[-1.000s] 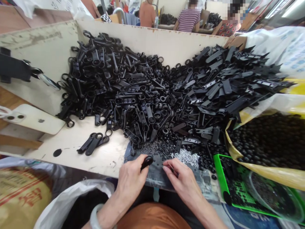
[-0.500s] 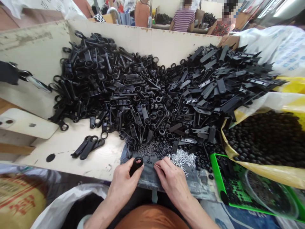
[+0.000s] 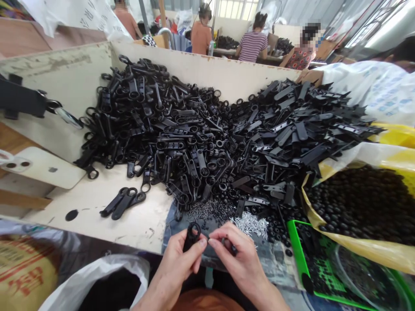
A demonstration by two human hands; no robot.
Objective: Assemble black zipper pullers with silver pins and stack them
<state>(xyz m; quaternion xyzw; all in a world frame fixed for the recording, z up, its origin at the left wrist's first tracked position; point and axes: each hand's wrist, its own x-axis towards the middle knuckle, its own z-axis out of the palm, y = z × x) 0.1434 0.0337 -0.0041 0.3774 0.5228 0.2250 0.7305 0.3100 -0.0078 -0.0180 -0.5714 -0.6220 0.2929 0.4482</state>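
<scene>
My left hand (image 3: 177, 259) is closed around a black plastic handle with a ring end (image 3: 193, 233), the ring pointing up. Close beside it, the fingertips of my right hand (image 3: 238, 248) pinch together at the left thumb tip, on something too small to make out. A small dark piece (image 3: 232, 249) shows among the right fingers. Beyond my hands lie small silver pins (image 3: 249, 224) and a patch of tiny grey parts (image 3: 207, 209) on a dark cloth (image 3: 170, 229).
Black ring-ended parts (image 3: 181, 138) and flat black pieces (image 3: 292, 116) are heaped behind. Several ring-ended parts (image 3: 125, 203) lie at left near a phone (image 3: 52, 166). To the right are a bag of black beads (image 3: 363, 203) and a green tray (image 3: 298, 250). People sit beyond the panel (image 3: 194, 65).
My right hand has come left, bringing its fingertips against the left thumb beside the black handle. The ring has turned, and the camera view has tilted up a little.
</scene>
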